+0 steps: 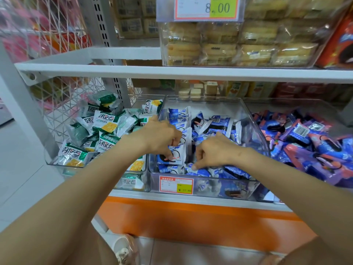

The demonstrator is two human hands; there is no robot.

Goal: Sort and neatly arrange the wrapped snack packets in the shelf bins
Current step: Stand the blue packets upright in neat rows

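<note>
Two hands reach into the middle bin [254,131], just behind its red price tag [176,185]. The left hand [162,138] curls its fingers round a standing blue packet [178,154] at the front left, and the right hand [212,150] has its fingers bent down on the blue heap [219,123] beside it, but I cannot tell if it grips one. Green packets [107,125] fill the left bin [63,165], purple packets [315,150] fill the right bin [290,104], and higher up a shelf [172,72] holds yellow cakes [219,44] under a big price sign [206,8].
</note>
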